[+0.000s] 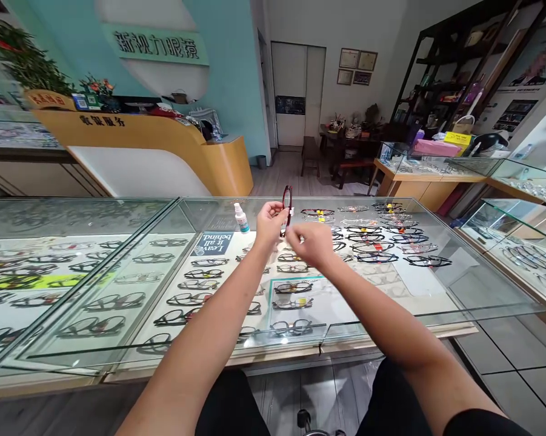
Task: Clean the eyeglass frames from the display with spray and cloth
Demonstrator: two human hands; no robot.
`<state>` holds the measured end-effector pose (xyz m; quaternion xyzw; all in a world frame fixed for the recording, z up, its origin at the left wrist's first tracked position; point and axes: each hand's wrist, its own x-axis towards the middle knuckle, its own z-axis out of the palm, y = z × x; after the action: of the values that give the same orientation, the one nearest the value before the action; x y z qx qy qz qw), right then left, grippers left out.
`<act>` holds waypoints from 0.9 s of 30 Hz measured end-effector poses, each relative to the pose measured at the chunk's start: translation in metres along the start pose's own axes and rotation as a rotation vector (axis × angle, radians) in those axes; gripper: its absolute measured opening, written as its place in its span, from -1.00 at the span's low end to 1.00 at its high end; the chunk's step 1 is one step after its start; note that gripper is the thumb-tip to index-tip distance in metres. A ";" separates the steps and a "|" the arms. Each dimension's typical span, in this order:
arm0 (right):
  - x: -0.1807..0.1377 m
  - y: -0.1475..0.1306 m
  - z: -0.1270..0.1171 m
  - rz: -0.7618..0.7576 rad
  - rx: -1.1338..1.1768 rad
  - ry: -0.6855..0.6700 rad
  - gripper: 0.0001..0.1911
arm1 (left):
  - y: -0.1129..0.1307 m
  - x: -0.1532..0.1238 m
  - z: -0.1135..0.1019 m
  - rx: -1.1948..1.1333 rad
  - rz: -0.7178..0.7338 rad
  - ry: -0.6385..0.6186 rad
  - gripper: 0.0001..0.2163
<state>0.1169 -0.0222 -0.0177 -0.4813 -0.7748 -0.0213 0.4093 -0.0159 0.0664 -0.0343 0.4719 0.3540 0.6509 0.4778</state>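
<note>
A pair of dark red-framed eyeglasses (288,197) is held up on edge above the glass counter. My left hand (270,225) is closed on the frame from the left, thumb and fingers pinching it. From the right, my right hand (312,242) is curled, with its slightly blurred fingertips at the lower end of the same glasses. A small white label hangs by the frame. To the left of my left hand, a white spray bottle (241,219) stands on the glass top. Rows of eyeglasses (292,287) lie below the glass, under my forearms.
The glass display case (320,330) spans the front, its near edge close to my knees. A dark blue printed card (213,243) lies inside. More showcases (429,158) stand at right. Beyond are a wooden reception counter (227,157) and a bench (311,154).
</note>
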 end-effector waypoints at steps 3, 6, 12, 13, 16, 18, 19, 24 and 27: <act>0.010 0.027 -0.014 0.318 0.179 0.002 -0.70 | -0.007 -0.003 0.002 0.033 0.061 0.001 -0.66; 0.013 0.042 -0.010 0.379 0.408 -0.149 -0.75 | -0.010 -0.008 0.005 0.050 0.127 0.015 -0.70; 0.012 0.049 0.005 0.337 0.625 -0.159 -0.52 | -0.008 -0.022 0.013 0.086 0.177 0.012 -0.65; 0.012 0.050 0.004 0.327 0.630 -0.146 -0.51 | -0.007 -0.024 0.014 0.067 0.162 -0.007 -0.62; 0.014 0.053 -0.001 0.320 0.667 -0.126 -0.48 | -0.003 -0.026 0.014 0.003 0.085 -0.065 -0.56; 0.016 0.055 -0.005 0.329 0.701 -0.131 -0.45 | -0.001 -0.025 0.012 -0.019 0.024 -0.090 -0.54; 0.017 0.056 -0.007 0.332 0.714 -0.134 -0.44 | 0.000 -0.025 0.011 -0.027 -0.010 -0.104 -0.53; 0.019 0.057 -0.014 0.326 0.741 -0.152 -0.49 | 0.003 -0.024 0.007 -0.013 -0.075 -0.148 -0.53; 0.017 0.057 -0.013 0.314 0.711 -0.151 -0.56 | 0.004 -0.024 0.007 -0.009 -0.076 -0.153 -0.52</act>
<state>0.1650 0.0151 -0.0179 -0.4224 -0.6786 0.3466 0.4908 -0.0084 0.0426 -0.0351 0.5044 0.3313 0.5959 0.5298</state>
